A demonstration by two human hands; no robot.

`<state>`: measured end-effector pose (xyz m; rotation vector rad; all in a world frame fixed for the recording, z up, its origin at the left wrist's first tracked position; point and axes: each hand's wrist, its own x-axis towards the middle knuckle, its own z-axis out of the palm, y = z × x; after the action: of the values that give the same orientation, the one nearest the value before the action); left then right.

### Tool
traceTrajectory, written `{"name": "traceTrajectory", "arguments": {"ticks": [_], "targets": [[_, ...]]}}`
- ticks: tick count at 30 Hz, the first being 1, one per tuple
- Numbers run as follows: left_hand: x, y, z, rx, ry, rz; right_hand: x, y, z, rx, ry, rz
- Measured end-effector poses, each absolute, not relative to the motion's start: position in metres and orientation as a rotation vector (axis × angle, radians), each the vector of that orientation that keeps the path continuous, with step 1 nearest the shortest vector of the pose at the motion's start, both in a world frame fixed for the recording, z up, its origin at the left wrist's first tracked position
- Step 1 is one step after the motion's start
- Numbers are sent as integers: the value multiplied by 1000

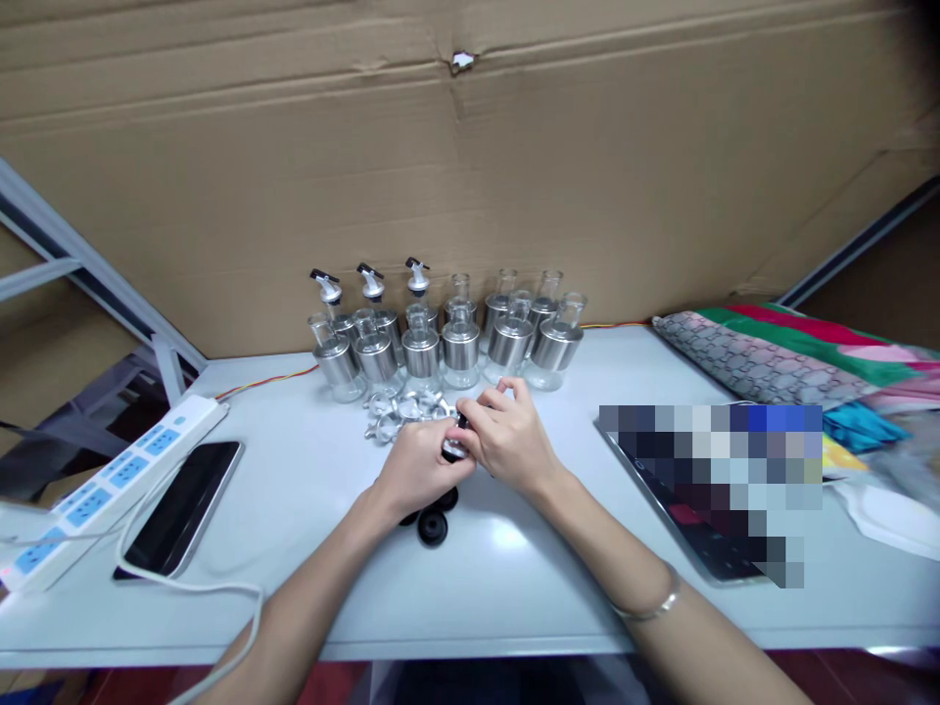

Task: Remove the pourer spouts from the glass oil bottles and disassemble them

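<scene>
My left hand (422,465) and my right hand (506,436) meet at the middle of the table, fingers closed around a small black and silver pourer top (453,449). Fingers cover much of it. Just beyond my left hand lies a pile of silver pourer parts (389,423). Black round rubber pieces (433,529) rest below my hands, some partly hidden by them. Behind stand two rows of glass bottles with steel bands (460,345). Three back-row bottles at the left carry silver pourers with black flip lids (372,282); the other visible necks are bare.
A white power strip (121,480), a dark phone (180,509) and a white cable (198,587) lie at the left. To the right are a dark flat object (682,519), partly pixelated, and colourful patterned fabric (764,357). A cardboard wall (470,186) closes off the back.
</scene>
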<state>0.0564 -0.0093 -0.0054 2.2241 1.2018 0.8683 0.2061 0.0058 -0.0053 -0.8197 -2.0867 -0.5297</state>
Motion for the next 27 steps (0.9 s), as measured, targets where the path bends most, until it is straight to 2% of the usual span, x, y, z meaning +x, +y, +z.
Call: {"name": "traceTrajectory", "arguments": {"ticks": [14, 21, 27], "targets": [[55, -8, -4, 2289, 1162, 876, 206, 4, -5, -836, -2094, -531], [59, -12, -13, 2781, 882, 921, 208, 6, -8, -1097, -1820, 0], [54, -12, -4, 2892, 914, 1103, 219, 16, -3, -1258, -1768, 18]]}}
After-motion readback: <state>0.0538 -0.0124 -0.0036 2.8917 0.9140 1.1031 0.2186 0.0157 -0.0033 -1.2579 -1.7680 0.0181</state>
